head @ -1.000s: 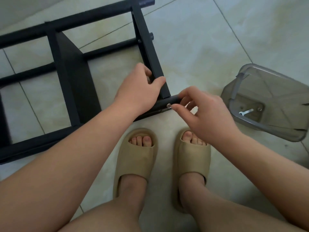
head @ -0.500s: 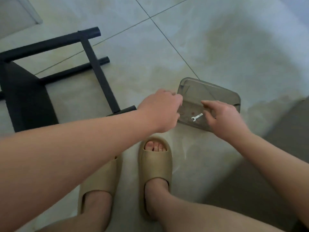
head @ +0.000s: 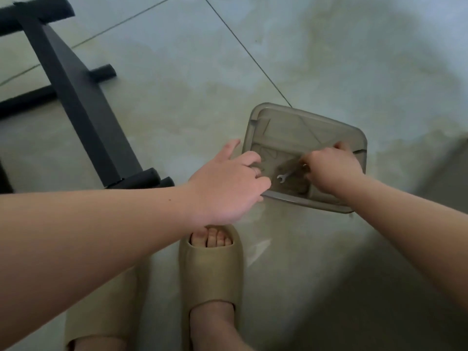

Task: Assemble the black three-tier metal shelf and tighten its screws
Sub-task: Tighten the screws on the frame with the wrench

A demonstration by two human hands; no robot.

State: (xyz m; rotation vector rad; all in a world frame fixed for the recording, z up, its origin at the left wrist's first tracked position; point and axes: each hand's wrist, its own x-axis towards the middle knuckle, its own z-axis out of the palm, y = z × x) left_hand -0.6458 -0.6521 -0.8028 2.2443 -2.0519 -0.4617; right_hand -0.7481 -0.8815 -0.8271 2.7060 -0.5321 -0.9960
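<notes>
The black metal shelf (head: 83, 110) lies on its side on the tiled floor at the left, tube ends pointing toward me. A clear grey plastic box (head: 306, 127) sits on the floor at the right. A small silver wrench (head: 285, 175) lies inside it. My left hand (head: 228, 183) rests on the box's near-left rim with fingers spread and nothing held. My right hand (head: 331, 171) reaches into the box with fingers curled at the wrench's far end; whether it grips the wrench is hidden.
My feet in beige slides (head: 210, 272) stand on the floor just below the box. A tile joint runs diagonally from the top middle to the box. Shadow covers the floor at the right.
Both hands left the shelf corner and its screw and moved right to the plastic box. The right hand has now gone down onto the wrench; the view swung right.
</notes>
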